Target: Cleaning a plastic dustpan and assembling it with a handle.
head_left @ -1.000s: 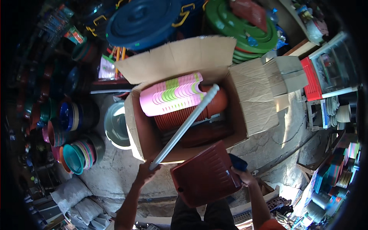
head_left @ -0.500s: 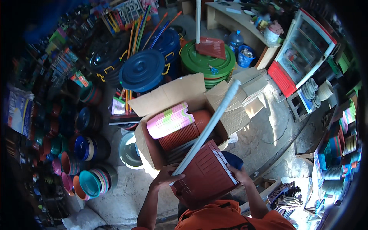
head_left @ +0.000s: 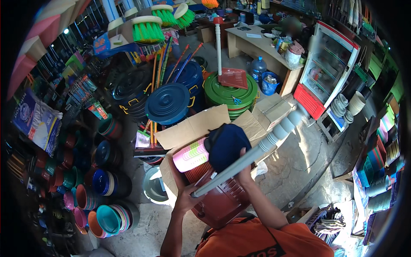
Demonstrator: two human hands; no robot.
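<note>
My left hand (head_left: 186, 199) is wrapped round the lower end of a long grey handle (head_left: 244, 163), which belongs to a dark red dustpan (head_left: 224, 201). The dustpan is tilted in front of my orange shirt, its handle rising to the right. Behind the handle, my right hand (head_left: 245, 174) grips a dark blue cloth thing that looks like a cap (head_left: 229, 147), a finger lying on its edge; the handle hides part of this hand. Just beyond, an open cardboard box (head_left: 171, 175) holds pink patterned plastic ware (head_left: 191, 155) and stacked red-brown plastic ware (head_left: 198, 173).
Blue lidded bins (head_left: 167, 103) and a green lidded bin (head_left: 231, 96) stand behind the box; another red dustpan (head_left: 233, 78) rests on the green lid. Stacked basins (head_left: 109, 218) crowd the left. A glass-door cabinet (head_left: 327, 68) and a desk (head_left: 261, 45) stand far right.
The view has tilted up, bringing green brushes into sight. My right hand has moved from the dustpan's edge, up and left, with the blue cap. The handle now slants lower to the right.
</note>
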